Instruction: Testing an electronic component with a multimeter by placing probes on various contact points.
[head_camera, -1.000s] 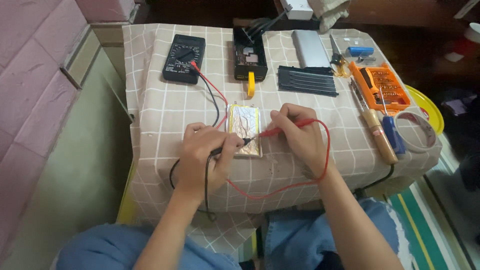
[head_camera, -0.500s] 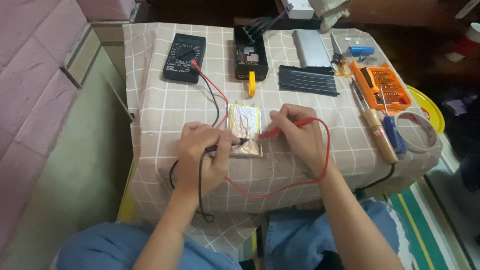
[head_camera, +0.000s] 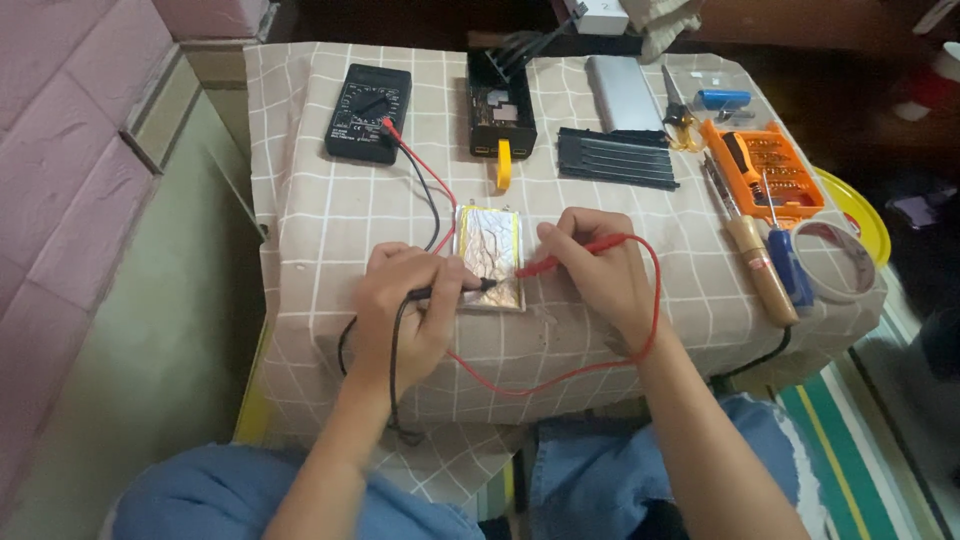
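Pink tiled wall, beige floor, checked tablecloth, striped rug

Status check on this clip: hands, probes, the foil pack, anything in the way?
Left hand grips black probe, right hand grips red probe. Both tips at silver foil pack, near its lower edge. Leads run to multimeter; nothing blocking.

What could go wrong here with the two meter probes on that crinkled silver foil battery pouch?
The black probe in the left hand and the red probe in the right hand have tips close together near the silver foil pouch's lower edge; a slip might short them or puncture the foil. The red lead loops off the table edge and could snag.
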